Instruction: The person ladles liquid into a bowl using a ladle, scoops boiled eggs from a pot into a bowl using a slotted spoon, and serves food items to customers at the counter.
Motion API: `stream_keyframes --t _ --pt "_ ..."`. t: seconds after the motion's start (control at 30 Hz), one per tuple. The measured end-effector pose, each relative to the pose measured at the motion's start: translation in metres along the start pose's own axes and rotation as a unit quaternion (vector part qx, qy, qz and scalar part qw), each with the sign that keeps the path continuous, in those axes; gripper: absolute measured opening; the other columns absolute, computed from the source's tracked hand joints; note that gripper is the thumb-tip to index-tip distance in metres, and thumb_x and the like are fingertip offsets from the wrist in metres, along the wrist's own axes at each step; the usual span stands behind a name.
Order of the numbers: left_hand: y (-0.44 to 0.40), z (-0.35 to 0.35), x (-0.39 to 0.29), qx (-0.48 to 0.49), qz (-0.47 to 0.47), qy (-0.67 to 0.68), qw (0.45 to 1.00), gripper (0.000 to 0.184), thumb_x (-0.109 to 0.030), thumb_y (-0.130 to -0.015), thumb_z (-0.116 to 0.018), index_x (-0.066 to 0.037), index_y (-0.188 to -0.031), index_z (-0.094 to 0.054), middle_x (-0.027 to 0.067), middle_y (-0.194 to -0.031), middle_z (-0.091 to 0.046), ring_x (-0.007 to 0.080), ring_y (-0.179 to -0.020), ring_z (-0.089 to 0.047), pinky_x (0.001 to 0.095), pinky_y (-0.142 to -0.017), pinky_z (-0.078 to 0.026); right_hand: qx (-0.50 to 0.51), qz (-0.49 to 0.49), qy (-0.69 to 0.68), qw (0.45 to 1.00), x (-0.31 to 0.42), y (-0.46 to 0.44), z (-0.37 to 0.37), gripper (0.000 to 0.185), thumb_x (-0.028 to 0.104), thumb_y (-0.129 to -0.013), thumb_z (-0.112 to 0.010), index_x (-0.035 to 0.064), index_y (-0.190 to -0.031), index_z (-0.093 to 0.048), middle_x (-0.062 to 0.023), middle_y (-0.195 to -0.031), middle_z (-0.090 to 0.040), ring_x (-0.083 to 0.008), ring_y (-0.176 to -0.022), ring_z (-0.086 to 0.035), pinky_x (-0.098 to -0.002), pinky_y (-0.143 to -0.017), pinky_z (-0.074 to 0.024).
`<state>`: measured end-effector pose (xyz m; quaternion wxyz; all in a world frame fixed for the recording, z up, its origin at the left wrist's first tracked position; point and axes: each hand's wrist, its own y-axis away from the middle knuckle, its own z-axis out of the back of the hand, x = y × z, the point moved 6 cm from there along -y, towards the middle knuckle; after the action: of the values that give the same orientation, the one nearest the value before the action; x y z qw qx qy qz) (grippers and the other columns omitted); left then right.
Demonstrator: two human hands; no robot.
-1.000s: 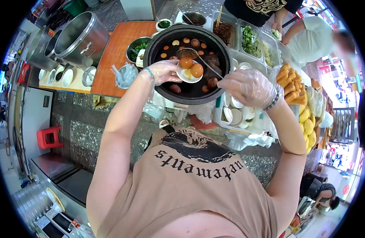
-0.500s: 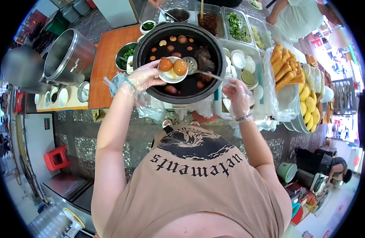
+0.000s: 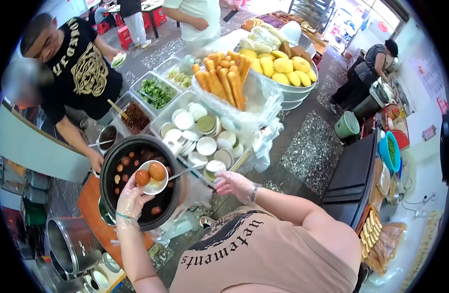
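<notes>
My gloved left hand [image 3: 130, 199] grips a small white bowl [image 3: 160, 187] over the dark pot [image 3: 177, 198]. Two brown eggs [image 3: 157, 171] sit in the bowl with a little liquid. More eggs and other pieces float in the pot's dark broth. My gloved right hand [image 3: 235, 187] is open and holds nothing, fingers stretched toward a plastic bin [image 3: 244, 158] of small white dishes [image 3: 206, 146]. A long-handled skimmer [image 3: 187, 170] leans across the pot's rim, apart from my right hand; its head is hidden behind the bowl.
A co-worker stands across the pot, one hand [image 3: 95, 161] near its rim. Beyond the dishes are fried dough sticks [image 3: 227, 83], yellow buns [image 3: 283, 66] and a tub of chopped greens [image 3: 157, 93]. A steel pot [image 3: 70, 244] stands at lower left.
My view has turned to the right. My right hand has let go of the skimmer and moved toward the dish bin. My left hand still holds the bowl of eggs.
</notes>
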<state>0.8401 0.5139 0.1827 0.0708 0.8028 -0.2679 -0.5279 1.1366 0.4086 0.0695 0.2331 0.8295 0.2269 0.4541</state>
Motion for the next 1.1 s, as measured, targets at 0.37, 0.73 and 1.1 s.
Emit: stream_keyframes --t 0.37,0.73,1.1 --pt "-0.145 -0.278 0.036 0.097 -0.043 -0.023 0.994 0.048 0.000 -0.081 -0.055 0.001 -0.127 -0.043 0.0141 -0.120 -0.054 0.0245 -0.098 -0.062 0.0343 -0.076 -0.058 -0.043 0.084 -0.045 0.995 0.137 0.087 0.266 0.031 0.028 -0.094 -0.051 0.0050 -0.115 -0.053 -0.0083 -0.089 -0.062 -0.0163 -0.074 -0.062 -0.0310 -0.071 -0.0530" --pt "-0.302 -0.583 0.123 0.250 0.050 0.019 0.967 0.057 -0.003 -0.080 -0.059 0.000 -0.133 -0.037 0.0149 -0.125 -0.050 0.0261 -0.107 -0.058 0.0365 -0.087 -0.052 0.029 0.196 0.004 0.980 0.397 0.108 0.380 0.055 0.018 -0.089 -0.055 0.0071 -0.138 -0.033 -0.0100 -0.112 -0.055 -0.0151 -0.082 -0.059 -0.0286 -0.076 -0.0515" --pt "-0.479 -0.781 0.167 0.313 0.095 -0.022 0.945 0.057 -0.007 -0.085 -0.059 -0.007 -0.136 -0.034 0.0103 -0.128 -0.047 0.0216 -0.113 -0.054 0.0355 -0.089 -0.051 -0.009 0.196 -0.009 0.981 0.560 0.042 0.543 0.062 0.012 -0.086 -0.059 0.0095 -0.141 -0.028 -0.0092 -0.113 -0.058 -0.0191 -0.087 -0.065 -0.0295 -0.073 -0.0557"
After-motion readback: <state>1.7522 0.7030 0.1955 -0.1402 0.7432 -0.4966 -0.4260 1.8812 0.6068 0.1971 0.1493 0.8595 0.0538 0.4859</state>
